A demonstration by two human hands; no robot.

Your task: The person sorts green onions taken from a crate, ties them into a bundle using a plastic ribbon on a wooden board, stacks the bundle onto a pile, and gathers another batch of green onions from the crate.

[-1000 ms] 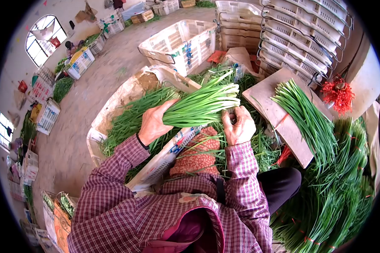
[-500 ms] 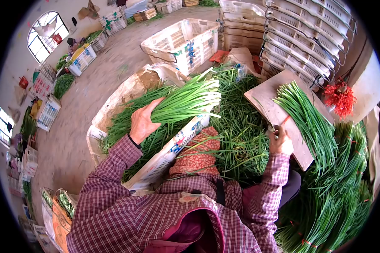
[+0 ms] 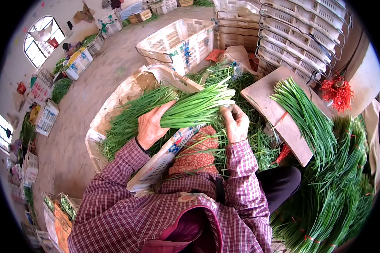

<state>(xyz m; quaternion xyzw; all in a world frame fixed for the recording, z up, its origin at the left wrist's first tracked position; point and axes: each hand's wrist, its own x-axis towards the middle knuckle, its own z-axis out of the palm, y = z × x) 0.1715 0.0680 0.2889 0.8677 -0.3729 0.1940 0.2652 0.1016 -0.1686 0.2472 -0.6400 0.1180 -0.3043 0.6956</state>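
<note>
My left hand [image 3: 151, 127] is closed round a loose bunch of green chives [image 3: 198, 105], their pale ends pointing right. At those pale ends, my right hand [image 3: 235, 123] is closed, thumb and fingertips pinching a few stalk ends at the bunch's edge. Beneath the bunch stands a white crate [image 3: 152, 170] lined with sheeting, with more chives [image 3: 133, 111] lying in it. On a tilted wooden board [image 3: 257, 93] at the right rests another chive bunch [image 3: 302, 111], with a red tie beside it.
Loose green trimmings [image 3: 257, 139] cover the ground between crate and board. Tied chive bundles [image 3: 329, 198] pile up at the right. Red ties [image 3: 337, 93] hang near stacked white crates [image 3: 299, 38]. A white crate [image 3: 177, 44] stands ahead. A person [image 3: 66, 48] is far left.
My right hand has left the board's edge and moved left to the bunch's pale ends. My left hand has shifted slightly right with the chives. Red ties now show below the board.
</note>
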